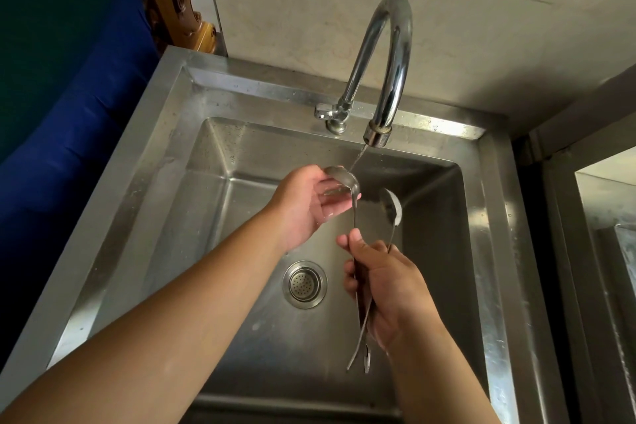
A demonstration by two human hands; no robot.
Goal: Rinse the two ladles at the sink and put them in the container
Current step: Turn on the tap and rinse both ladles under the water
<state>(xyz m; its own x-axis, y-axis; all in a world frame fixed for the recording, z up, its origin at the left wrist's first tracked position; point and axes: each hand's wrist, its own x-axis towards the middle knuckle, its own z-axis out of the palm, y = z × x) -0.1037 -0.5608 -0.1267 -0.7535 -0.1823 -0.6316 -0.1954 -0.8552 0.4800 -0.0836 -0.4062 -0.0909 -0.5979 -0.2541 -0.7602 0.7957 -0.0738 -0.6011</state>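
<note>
Right hand: the right hand (382, 286) is closed around both handles, which are held together mid-length in one fist over the sink.
Handle ends: the two thin metal tails are seen sticking out below the fist, slightly splayed, one crossing the other.
Drain: a round strainer (305, 284) is set in the basin floor, just left of the right hand.
Left hand: the left hand (303, 205) is open, fingers loosely cupped under and against the bowl of the first ladle, with nothing clamped.
First ladle: the first ladle (342, 179) is raised so that its bowl is met by the thin stream of water.
Second ladle: the second ladle (392, 206) is held just beside it to the right, its bowl outside the stream.
Handling: both are judged to be light, stiff steel, and slippery when wet; a firm hold on the handles, away from the bowls, is judged safest.
Risk: with two wet handles in one fist, one could be let slip into the basin.
Sink: the steel sink (172, 134) is wet and otherwise holds nothing that can be seen.
Tap: the curved tap (389, 55) is running thinly.
Container: none can be made out with certainty.
</note>
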